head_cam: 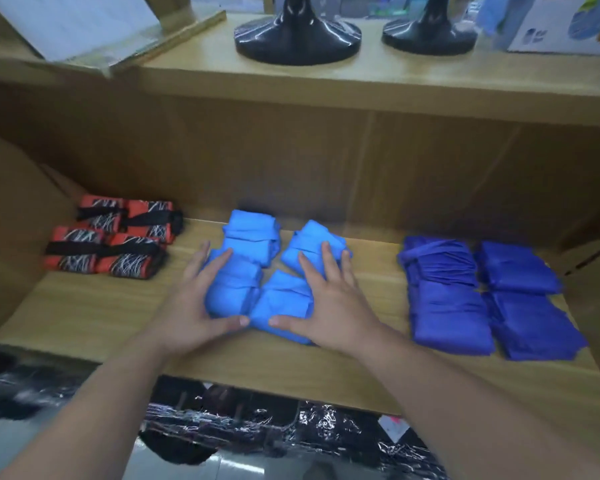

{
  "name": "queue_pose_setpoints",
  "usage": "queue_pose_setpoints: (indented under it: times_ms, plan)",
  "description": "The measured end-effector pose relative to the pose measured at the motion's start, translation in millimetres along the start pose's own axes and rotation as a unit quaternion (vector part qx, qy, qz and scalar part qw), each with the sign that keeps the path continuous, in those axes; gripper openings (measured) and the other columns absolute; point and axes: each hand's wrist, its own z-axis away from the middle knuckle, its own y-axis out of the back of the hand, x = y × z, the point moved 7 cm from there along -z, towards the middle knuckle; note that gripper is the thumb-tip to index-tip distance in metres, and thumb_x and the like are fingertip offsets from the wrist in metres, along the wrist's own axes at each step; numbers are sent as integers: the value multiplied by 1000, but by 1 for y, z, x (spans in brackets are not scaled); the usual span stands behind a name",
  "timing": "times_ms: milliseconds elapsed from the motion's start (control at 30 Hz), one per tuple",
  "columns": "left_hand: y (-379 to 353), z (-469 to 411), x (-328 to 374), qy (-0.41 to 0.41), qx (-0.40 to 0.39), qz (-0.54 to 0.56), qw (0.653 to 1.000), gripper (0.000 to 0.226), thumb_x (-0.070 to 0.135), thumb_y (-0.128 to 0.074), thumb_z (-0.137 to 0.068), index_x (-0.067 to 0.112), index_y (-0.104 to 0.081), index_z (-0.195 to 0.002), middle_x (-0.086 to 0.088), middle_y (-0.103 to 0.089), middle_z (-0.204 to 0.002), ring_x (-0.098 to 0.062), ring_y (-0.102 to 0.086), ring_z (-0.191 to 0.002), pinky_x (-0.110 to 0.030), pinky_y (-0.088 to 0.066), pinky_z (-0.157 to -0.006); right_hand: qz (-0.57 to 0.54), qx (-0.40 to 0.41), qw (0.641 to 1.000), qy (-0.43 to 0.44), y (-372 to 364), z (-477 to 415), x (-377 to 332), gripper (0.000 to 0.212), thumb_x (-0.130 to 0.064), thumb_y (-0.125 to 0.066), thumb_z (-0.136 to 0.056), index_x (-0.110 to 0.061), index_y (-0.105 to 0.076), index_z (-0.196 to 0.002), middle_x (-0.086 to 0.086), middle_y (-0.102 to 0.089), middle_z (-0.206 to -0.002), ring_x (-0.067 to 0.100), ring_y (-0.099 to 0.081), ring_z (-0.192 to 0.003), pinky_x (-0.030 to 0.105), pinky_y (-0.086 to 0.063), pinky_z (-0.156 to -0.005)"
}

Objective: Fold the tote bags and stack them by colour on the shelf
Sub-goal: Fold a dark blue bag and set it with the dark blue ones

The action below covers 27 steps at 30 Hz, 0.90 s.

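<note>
Pressing down on the light-blue tote bags, both hands lie flat with nothing clenched. The left hand rests against the front-left bundle. Its fingers are spread along the bundle's left side and the thumb lies across its front end. The right hand covers the front-right bundle. Its straight, splayed fingers reach onto the back-right bundle, and its thumb is at the front. Neither hand grasps anything.

The four light-blue bundles sit in the middle of the shelf, two in front and two behind. They lie flat, with their long sides running roughly from the front edge toward the back wall, slightly askew to one another. Red-and-black patterned bags lie toward the left end, and dark-blue bags toward the right end, each group well apart from the middle one.

The right hand hides much of the two right bundles. Dark, shiny items below the front edge are too blurred to identify.
</note>
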Motion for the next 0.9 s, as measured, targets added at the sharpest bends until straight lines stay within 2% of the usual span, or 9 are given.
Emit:
queue_pose_setpoints:
  times_ms: [67, 133, 267, 300, 367, 433, 600, 700, 900]
  plan:
    - [3, -8, -7, 10, -37, 63, 997, 120, 91, -69, -49, 45, -26, -152, 11, 4, -168, 10, -1, -149, -27, -16, -121, -3, -19, 1000, 16, -5, -10, 5, 120, -89, -58, -67, -37, -5, -160, -7, 29, -165, 30, 33, -149, 48, -3, -126]
    - [4, -17, -11, 5, -49, 72, 996, 124, 87, -74, -48, 42, -26, -153, 15, 5, -167, 13, -1, -148, -19, -13, -119, -23, -29, 998, 44, -3, -16, 12, 117, -86, -62, -66, -39, -10, -160, -14, 28, -164, 22, 33, -149, 44, -4, -127]
    - [-5, -23, -13, 17, -42, 53, 998, 125, 75, -77, -49, 33, -28, -156, 15, -3, -166, 18, -3, -145, -24, -13, -123, -20, -50, 996, 78, 6, -29, 17, 113, -83, -65, -68, -42, -11, -159, -25, 25, -162, 11, 32, -149, 36, -8, -123]
    - [-8, -23, -13, 21, -26, 37, 999, 124, 77, -75, -49, 32, -29, -156, 14, -8, -166, 13, -8, -147, -30, -16, -124, -15, -54, 995, 83, 8, -33, 17, 111, -81, -65, -70, -43, -11, -159, -25, 25, -162, 10, 32, -148, 35, -9, -123]
    - [-12, -21, -9, 34, 1, 11, 999, 123, 80, -71, -49, 32, -31, -156, 11, -17, -165, -8, -23, -150, -41, -24, -123, -14, -54, 994, 90, 11, -39, 16, 101, -75, -63, -79, -43, -11, -159, -25, 23, -162, 10, 31, -149, 38, -10, -126]
    - [-13, -19, -4, 52, 3, 4, 999, 124, 81, -69, -48, 33, -31, -155, 10, -19, -162, -17, -31, -146, -40, -30, -120, -2, -48, 995, 92, 14, -42, 17, 89, -69, -58, -87, -43, -12, -159, -24, 20, -164, 12, 29, -150, 43, -10, -127]
    - [-7, -27, 4, 39, -24, -43, 998, 131, 87, -67, -43, 34, -28, -156, 11, -12, -163, -13, -26, -149, -34, -30, -119, 73, -13, 993, 92, 12, -35, 4, 72, -58, -46, -98, -43, -9, -159, -12, 22, -166, 20, 28, -151, 50, 7, -123]
    - [-11, -29, 6, 36, -43, -67, 996, 131, 90, -62, -45, 37, -23, -158, 16, -1, -167, -11, -16, -153, -35, -24, -122, 74, -19, 993, 89, 7, -33, -1, 67, -57, -37, -101, -42, -8, -159, -13, 21, -166, 17, 29, -151, 50, 3, -124]
    - [-8, -29, 6, 40, -49, -76, 995, 135, 96, -59, -42, 37, -23, -158, 16, -4, -167, -14, -19, -152, -37, -24, -122, 91, -15, 992, 86, 7, -35, 1, 68, -63, -30, -101, -38, -9, -160, -13, 18, -167, 16, 27, -152, 45, 2, -126]
